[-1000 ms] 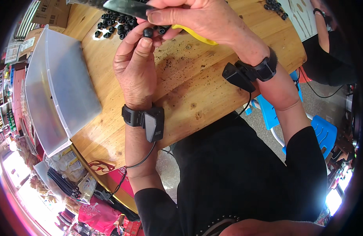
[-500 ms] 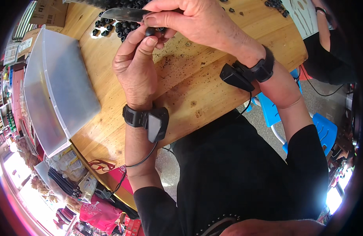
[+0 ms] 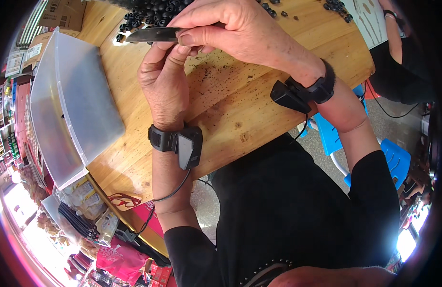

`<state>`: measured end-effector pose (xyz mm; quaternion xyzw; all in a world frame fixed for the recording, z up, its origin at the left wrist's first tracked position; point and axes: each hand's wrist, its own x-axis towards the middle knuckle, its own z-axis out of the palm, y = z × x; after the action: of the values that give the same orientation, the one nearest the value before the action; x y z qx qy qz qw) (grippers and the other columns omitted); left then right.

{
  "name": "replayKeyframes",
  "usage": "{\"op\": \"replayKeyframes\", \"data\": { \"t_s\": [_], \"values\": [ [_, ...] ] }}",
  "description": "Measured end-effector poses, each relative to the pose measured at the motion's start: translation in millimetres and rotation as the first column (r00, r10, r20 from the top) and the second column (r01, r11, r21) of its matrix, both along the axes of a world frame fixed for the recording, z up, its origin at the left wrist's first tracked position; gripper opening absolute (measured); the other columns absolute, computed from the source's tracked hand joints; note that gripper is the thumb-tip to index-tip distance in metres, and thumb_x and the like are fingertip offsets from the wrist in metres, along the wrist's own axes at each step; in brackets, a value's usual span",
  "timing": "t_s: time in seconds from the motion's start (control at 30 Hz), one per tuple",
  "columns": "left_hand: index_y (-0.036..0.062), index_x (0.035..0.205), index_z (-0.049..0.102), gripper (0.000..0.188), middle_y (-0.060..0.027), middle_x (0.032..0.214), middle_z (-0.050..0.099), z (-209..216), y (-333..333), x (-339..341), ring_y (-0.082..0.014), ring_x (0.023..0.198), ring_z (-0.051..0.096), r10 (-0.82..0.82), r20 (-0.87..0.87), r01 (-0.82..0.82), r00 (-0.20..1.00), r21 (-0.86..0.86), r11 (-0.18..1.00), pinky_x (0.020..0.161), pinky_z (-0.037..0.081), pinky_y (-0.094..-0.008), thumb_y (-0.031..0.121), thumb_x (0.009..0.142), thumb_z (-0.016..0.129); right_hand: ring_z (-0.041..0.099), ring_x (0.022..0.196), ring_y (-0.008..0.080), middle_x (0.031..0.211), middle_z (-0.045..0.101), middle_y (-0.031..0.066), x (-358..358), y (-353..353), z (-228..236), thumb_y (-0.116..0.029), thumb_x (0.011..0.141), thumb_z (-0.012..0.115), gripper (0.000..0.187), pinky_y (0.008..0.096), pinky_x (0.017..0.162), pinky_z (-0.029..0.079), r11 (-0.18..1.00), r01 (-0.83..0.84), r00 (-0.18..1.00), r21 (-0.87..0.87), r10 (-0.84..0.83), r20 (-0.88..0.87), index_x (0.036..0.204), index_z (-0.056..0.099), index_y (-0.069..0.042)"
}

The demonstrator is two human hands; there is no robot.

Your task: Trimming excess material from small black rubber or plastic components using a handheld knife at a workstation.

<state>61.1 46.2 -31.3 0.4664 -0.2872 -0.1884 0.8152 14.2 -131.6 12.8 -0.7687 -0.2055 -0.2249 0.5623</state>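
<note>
My right hand (image 3: 230,36) is closed round a knife (image 3: 151,34), its dark blade pointing left across the far part of the table. Just below the blade, the thumb and fingers of my left hand (image 3: 166,79) are pinched together, touching the fingers of the right. The small black round part in that pinch is almost wholly hidden by the knife and fingertips. Beyond the blade lies a pile of small black round parts (image 3: 156,14), several showing a hole. Dark crumbs (image 3: 209,74) are scattered over the wooden table (image 3: 221,124) beside my left hand.
An upright clear plastic bin (image 3: 89,95) stands at the table's left edge, with cardboard boxes (image 3: 63,14) behind it. More black parts (image 3: 338,7) lie at the far right. Red-framed glasses (image 3: 125,201) rest at the near left corner. Blue chairs (image 3: 393,160) and another person's arm (image 3: 394,38) are at right.
The knife blade has dropped slightly nearer to my left fingertips and turned its face. The small black round part that showed between the fingers is now mostly covered.
</note>
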Motion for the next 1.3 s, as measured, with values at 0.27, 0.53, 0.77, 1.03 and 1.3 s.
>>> {"op": "replayKeyframes", "data": {
  "t_s": [0.27, 0.53, 0.77, 1.03, 1.3],
  "values": [
    [-0.0028, 0.120, 0.066, 0.028, -0.0115, 0.110, 0.068, -2.7, -5.6, -7.8, -0.0191, 0.093, 0.063, 0.064, 0.036, -0.063, 0.997, -0.017, 0.998, 0.089, 0.051, -0.0327, -0.005, 0.092, 0.063, 0.060, 0.063, 0.0119, 0.071, 0.064, 0.0124, -11.1, -1.1, 17.0, -0.005, 0.092, 0.067, 0.009, 0.0303, 0.057, 0.046, 0.992, 0.126, 0.989, -0.009, -0.127, -0.077, 0.090, 0.064, 0.004],
    [-0.0027, 0.115, 0.068, 0.029, -0.0081, 0.106, 0.066, 7.3, -9.0, -8.5, -0.0171, 0.089, 0.065, 0.116, -0.045, -0.118, 0.992, -0.031, 0.993, 0.085, 0.054, -0.0287, -0.010, 0.087, 0.066, 0.064, 0.068, 0.0130, 0.079, 0.070, 0.0072, -13.9, -4.2, 25.1, -0.004, 0.093, 0.067, 0.012, 0.0269, 0.063, 0.051, 0.957, 0.024, 0.940, 0.288, 0.076, -0.334, 0.102, 0.071, 0.002],
    [-0.0018, 0.123, 0.066, 0.028, -0.0139, 0.110, 0.070, -2.6, -3.7, -4.2, -0.0219, 0.095, 0.064, 0.050, 0.002, -0.050, 0.999, -0.010, 0.999, 0.091, 0.051, -0.0345, -0.001, 0.094, 0.062, 0.065, 0.068, 0.0195, 0.079, 0.068, 0.0114, -12.3, 2.1, 16.1, -0.004, 0.091, 0.068, 0.009, 0.0320, 0.059, 0.049, 0.988, 0.146, 0.989, -0.049, -0.147, -0.017, 0.096, 0.069, 0.002],
    [-0.0014, 0.125, 0.065, 0.029, -0.0160, 0.112, 0.069, -2.7, -7.0, -4.1, -0.0232, 0.100, 0.064, -0.044, -0.023, 0.041, 0.999, -0.108, 0.993, 0.094, 0.050, -0.0351, 0.001, 0.096, 0.060, 0.062, 0.070, 0.0085, 0.078, 0.067, 0.0053, -9.9, -5.1, 16.4, -0.008, 0.095, 0.067, 0.012, 0.0288, 0.060, 0.049, 0.982, 0.067, 0.965, 0.178, -0.018, -0.262, 0.096, 0.069, 0.003],
    [-0.0007, 0.128, 0.063, 0.032, -0.0167, 0.122, 0.066, -2.3, -4.9, -1.2, -0.0254, 0.111, 0.063, -0.098, -0.021, 0.094, 0.995, -0.144, 0.985, 0.103, 0.048, -0.0400, 0.002, 0.097, 0.058, 0.060, 0.072, 0.0052, 0.078, 0.067, 0.0028, -15.6, -6.1, 28.1, -0.010, 0.098, 0.064, 0.013, 0.0251, 0.062, 0.050, 0.966, 0.030, 0.953, 0.256, 0.050, -0.299, 0.099, 0.069, 0.002]
  ]
}}
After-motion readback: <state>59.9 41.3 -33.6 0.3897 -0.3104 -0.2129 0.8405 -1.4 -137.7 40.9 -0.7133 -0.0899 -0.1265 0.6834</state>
